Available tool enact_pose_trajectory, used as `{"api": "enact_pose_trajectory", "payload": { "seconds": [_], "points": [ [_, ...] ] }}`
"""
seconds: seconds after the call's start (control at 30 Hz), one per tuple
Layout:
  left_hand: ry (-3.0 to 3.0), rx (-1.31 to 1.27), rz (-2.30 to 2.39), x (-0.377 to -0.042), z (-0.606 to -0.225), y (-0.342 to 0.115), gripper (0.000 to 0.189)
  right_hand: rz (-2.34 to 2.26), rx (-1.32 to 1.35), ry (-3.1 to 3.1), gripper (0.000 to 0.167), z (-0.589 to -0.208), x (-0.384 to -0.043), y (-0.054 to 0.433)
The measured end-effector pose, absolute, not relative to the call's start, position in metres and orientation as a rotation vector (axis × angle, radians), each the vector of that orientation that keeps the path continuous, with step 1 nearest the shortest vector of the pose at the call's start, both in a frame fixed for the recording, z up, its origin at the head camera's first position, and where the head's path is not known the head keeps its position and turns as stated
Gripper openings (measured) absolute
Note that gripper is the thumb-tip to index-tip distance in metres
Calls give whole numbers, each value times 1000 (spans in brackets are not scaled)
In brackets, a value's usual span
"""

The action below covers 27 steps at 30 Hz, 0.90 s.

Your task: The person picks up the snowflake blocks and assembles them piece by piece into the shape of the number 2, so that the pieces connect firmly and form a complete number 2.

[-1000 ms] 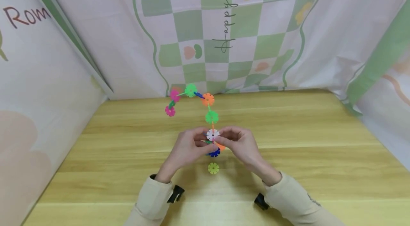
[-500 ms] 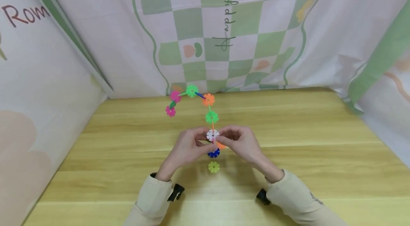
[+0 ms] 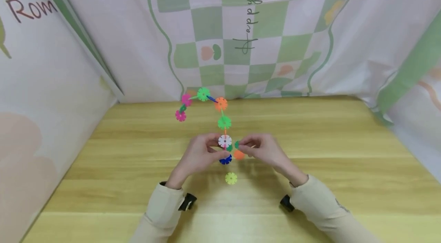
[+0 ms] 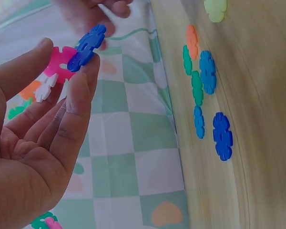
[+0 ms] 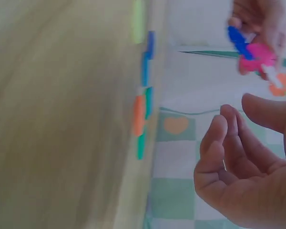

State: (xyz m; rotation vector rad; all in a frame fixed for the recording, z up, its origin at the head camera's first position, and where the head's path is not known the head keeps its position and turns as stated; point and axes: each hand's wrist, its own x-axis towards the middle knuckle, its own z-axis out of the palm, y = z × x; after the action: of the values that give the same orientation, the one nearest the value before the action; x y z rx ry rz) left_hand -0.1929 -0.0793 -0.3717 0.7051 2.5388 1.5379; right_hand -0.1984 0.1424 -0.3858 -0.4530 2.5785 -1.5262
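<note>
A chain of interlocking snowflake discs hangs forward from my left hand (image 3: 203, 153), curving over the far part of the table in the head view. The thumb and fingers pinch it near its close end, at a pink disc (image 4: 60, 64) between a white disc (image 3: 225, 141) and a dark blue end disc (image 4: 88, 47). Farther along are a green disc (image 3: 224, 122), an orange disc (image 3: 221, 104) and several more up to a magenta disc (image 3: 180, 116). My right hand (image 3: 262, 151) is just right of the chain, thumb and fingertips apart with nothing between them in the right wrist view.
Loose discs lie on the wooden table (image 3: 327, 151) under and near the hands: a yellow one (image 3: 231, 178), an orange one (image 3: 239, 154), and several green and blue ones, such as a dark blue disc (image 4: 222, 136). A checked cloth (image 3: 237, 25) hangs behind the table.
My right hand has come away from the chain and stands a little to its right, uncovering a green disc on the table. The left hand still pinches the chain.
</note>
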Motion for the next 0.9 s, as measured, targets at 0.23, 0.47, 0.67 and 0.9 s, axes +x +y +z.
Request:
{"api": "enact_pose_trajectory", "payload": {
  "seconds": [0.23,0.47,0.67,0.9],
  "points": [
    [2555,731,1564,-195,-372,-83,27,-1183,-716,2603,10,-400,-206,136],
    [2518,682,1607,-195,-372,-83,28,-1014,-679,2541,24,-406,-193,123],
    [2499,681,1623,-194,-371,-83,28,-921,-665,2585,32,-409,-186,115],
    [2480,674,1626,-194,-371,-83,30,-868,-673,2622,31,-409,-184,111]
  ]
}}
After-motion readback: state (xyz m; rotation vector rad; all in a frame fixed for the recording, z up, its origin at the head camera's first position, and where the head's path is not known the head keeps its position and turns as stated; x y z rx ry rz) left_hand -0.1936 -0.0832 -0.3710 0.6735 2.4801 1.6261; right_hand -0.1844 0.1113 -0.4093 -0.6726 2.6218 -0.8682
